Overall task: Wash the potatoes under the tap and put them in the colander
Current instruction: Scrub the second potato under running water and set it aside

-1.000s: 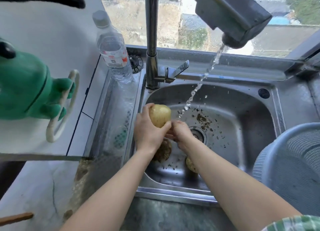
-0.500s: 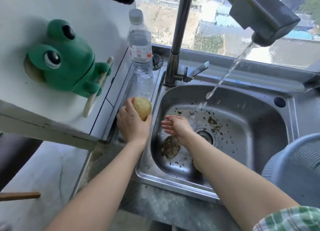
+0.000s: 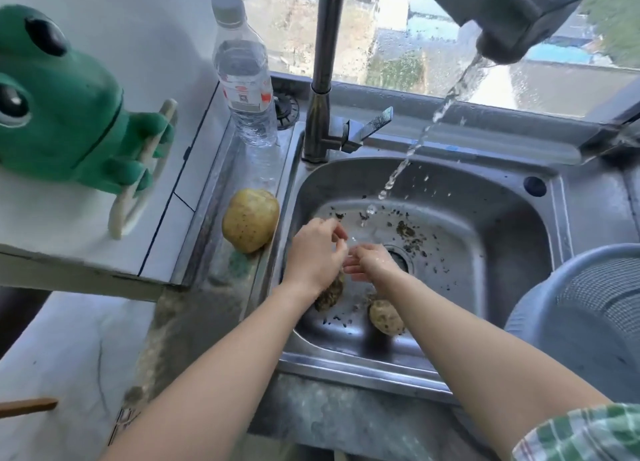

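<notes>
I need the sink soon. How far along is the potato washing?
Done: one clean-looking potato lies on the ledge left of the sink, not in the colander. In hand: nothing; left hand and right hand meet empty by the running water. Left: the dirty potato by the left wrist and the second dirty potato under the right forearm need washing, then all three go into the colander.

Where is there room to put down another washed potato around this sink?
Right of the drain, the sink floor holds only dirt specks. A short bare strip lies between the bottle and the washed potato. Crowded: the basin's front left, with left hand, right hand and two dirty potatoes.
</notes>
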Action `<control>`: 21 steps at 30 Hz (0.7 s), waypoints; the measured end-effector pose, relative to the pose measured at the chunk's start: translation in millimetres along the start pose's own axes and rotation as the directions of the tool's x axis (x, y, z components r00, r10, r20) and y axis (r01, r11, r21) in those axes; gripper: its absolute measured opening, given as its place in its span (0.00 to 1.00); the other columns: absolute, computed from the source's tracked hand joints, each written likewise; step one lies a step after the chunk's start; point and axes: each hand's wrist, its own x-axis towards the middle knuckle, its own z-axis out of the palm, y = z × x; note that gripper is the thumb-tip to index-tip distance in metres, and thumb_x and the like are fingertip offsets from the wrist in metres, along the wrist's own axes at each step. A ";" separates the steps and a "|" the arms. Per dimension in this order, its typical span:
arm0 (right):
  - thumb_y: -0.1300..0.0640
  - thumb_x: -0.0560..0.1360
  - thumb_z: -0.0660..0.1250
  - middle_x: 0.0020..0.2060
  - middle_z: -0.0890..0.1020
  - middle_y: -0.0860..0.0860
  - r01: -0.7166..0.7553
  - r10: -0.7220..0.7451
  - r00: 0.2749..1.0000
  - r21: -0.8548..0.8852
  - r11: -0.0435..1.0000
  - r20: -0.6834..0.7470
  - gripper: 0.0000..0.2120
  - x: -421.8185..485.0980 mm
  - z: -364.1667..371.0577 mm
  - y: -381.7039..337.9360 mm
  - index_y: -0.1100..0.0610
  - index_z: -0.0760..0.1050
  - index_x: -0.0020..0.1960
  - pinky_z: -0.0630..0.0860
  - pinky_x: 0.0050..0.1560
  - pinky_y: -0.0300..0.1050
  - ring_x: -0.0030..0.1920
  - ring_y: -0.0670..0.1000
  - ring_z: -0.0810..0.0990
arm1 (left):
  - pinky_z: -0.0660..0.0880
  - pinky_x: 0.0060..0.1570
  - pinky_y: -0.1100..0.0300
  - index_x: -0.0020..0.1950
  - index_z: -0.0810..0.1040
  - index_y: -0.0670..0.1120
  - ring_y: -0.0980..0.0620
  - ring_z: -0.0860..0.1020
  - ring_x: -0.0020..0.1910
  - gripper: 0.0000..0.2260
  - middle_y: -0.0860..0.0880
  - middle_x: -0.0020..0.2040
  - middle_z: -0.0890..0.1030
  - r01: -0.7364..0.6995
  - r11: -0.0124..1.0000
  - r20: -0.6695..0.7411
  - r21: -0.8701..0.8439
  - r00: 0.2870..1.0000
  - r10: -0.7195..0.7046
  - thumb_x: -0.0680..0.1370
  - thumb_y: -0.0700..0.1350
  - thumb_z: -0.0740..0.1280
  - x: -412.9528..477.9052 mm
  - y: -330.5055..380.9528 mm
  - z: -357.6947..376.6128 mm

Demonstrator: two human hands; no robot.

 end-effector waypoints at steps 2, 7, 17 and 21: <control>0.60 0.79 0.60 0.37 0.79 0.56 -0.010 -0.001 0.998 -0.193 0.981 -0.057 0.08 12.2 -7.6 16.6 0.61 0.77 0.49 0.71 0.37 0.46 0.35 0.52 0.75 | 0.73 0.53 0.56 0.56 0.80 0.46 0.46 0.79 0.55 0.10 0.46 0.53 0.82 0.166 0.986 0.211 0.036 0.963 -0.169 0.78 0.46 0.65 4.9 -7.8 18.5; 0.56 0.78 0.60 0.45 0.79 0.57 -0.126 0.053 0.989 -0.588 0.799 -0.141 0.07 23.8 -24.9 53.3 0.57 0.76 0.47 0.72 0.49 0.46 0.50 0.59 0.77 | 0.69 0.65 0.49 0.75 0.65 0.47 0.38 0.69 0.69 0.26 0.39 0.71 0.68 0.394 0.898 0.379 0.193 0.815 -0.439 0.79 0.51 0.65 11.7 -34.1 60.4; 0.55 0.79 0.59 0.60 0.80 0.55 -0.088 0.002 0.988 -0.555 0.827 -0.153 0.14 19.9 -24.0 61.9 0.55 0.75 0.62 0.73 0.59 0.48 0.60 0.58 0.77 | 0.72 0.64 0.50 0.74 0.63 0.50 0.40 0.72 0.64 0.33 0.39 0.67 0.70 0.545 0.817 0.463 0.189 0.684 -0.564 0.73 0.50 0.74 16.5 -56.1 93.8; 0.56 0.80 0.58 0.62 0.78 0.53 0.010 -0.043 0.991 -0.251 0.968 -0.129 0.15 15.3 -23.5 46.2 0.56 0.73 0.66 0.71 0.56 0.44 0.56 0.52 0.76 | 0.79 0.55 0.43 0.69 0.64 0.49 0.40 0.76 0.59 0.31 0.42 0.64 0.73 0.753 0.620 0.474 -0.220 0.638 -0.607 0.71 0.48 0.76 24.9 -53.5 90.8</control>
